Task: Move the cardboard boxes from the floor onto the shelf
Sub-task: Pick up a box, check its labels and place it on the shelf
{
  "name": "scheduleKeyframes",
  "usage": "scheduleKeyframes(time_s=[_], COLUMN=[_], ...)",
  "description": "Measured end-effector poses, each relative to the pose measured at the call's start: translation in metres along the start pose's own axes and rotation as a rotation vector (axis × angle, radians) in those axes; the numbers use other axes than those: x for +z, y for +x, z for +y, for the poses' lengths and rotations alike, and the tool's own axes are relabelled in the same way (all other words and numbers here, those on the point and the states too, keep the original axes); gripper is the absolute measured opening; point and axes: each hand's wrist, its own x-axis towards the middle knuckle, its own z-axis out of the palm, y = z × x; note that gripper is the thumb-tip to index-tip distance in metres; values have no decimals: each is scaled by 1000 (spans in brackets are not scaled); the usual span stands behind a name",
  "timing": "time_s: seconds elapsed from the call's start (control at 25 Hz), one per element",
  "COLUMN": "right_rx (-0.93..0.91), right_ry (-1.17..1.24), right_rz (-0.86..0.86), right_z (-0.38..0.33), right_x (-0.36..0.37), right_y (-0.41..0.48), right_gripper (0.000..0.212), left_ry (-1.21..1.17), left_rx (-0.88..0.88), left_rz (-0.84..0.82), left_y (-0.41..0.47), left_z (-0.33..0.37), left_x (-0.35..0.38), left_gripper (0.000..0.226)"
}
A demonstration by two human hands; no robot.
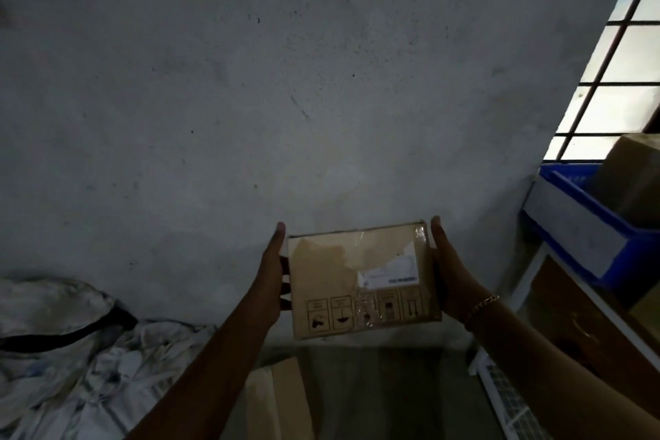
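Leftmost, crumpled white cloth. Then my left hand and right hand clasp opposite sides of a flat cardboard box, held in mid-air: glossy tape, torn label, handling symbols, print unreadable. Rightward, a blue plastic bin on the shelf.
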Motion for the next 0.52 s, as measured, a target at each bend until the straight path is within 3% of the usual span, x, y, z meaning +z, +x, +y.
scheduleKeyframes(time_s=[0.08,0.2,0.36,0.52], right_rx=[4,-83,-174,-205], right_ry=[-46,-47,-89,-35], right_rz=[56,123,168,250], right_z=[10,17,19,19], right_x=[-5,-18,-36,-64], right_y=[-2,-16,-43,-74], right_gripper=[88,78,49,40], left_ry=[-96,-95,-188,-184], left_rx=[-17,9,33,21], left_rz=[66,71,-22,-157], left_y=[-1,-9,-19,-31], left_z=[-14,-32,-42,-49], left_x=[13,31,58,100], left_gripper=[79,46,45,49])
